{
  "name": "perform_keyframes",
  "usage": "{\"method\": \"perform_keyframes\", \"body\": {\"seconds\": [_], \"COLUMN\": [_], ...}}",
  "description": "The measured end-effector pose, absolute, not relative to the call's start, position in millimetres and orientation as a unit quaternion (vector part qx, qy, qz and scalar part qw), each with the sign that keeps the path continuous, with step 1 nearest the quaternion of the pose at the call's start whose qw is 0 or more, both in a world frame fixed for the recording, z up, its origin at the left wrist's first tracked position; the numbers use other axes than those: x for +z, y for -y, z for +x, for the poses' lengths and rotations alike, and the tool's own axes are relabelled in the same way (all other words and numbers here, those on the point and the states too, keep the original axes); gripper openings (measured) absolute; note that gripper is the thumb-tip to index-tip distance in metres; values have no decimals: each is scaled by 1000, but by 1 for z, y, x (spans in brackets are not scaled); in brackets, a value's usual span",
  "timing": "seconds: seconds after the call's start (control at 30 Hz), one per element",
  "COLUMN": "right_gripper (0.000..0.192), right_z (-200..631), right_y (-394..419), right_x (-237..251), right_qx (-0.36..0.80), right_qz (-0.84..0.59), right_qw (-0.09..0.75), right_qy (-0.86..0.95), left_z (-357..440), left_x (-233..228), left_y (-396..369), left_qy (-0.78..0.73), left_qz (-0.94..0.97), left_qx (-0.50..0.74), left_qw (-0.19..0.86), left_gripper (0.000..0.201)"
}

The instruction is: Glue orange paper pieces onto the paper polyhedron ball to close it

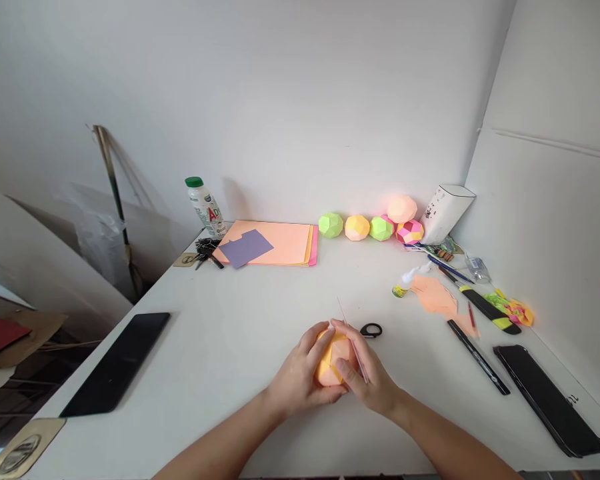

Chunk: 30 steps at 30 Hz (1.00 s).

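Observation:
Close to the table's front, a faceted paper ball (333, 363) in yellow and peach sits between both hands. My left hand (300, 373) is closed around its left side, fingers over the top and thumb along the lower edge. On the right side, my right hand (373, 380) presses the ball with its thumb and fingertips. A thin pale stick (361, 363) runs through the same hand, its tip pointing up and away; its kind is unclear. Just beyond the right hand shows a black ring-shaped handle (371, 330), the rest of it hidden.
Several finished paper balls (357, 227) line the wall. Coloured paper sheets (280, 241) lie beside a white bottle (205, 207). A glue bottle (403, 285), paper scraps (435, 295), utility knife (490, 309), marker (477, 357) and black case (547, 400) occupy the right; a tablet (117, 363) lies left.

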State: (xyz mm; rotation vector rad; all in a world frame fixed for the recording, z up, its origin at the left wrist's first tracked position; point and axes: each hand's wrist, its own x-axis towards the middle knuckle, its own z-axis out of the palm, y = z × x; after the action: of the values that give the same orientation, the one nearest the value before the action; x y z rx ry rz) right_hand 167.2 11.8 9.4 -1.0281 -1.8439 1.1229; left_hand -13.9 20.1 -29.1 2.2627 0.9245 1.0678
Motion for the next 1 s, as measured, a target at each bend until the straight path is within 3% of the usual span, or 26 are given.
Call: {"method": "perform_keyframes", "body": {"seconds": [1.0], "right_gripper": [51], "right_z": [171], "right_y": [-15], "right_x": [2], "right_qx": [441], "right_qz": [-386], "right_qw": [370], "right_qy": [721], "left_z": [-16], "left_x": [-16], "left_y": [-19], "left_qy": [-321], "left_qz": [835], "left_qx": [356], "left_qw": [268], "left_gripper": [58]}}
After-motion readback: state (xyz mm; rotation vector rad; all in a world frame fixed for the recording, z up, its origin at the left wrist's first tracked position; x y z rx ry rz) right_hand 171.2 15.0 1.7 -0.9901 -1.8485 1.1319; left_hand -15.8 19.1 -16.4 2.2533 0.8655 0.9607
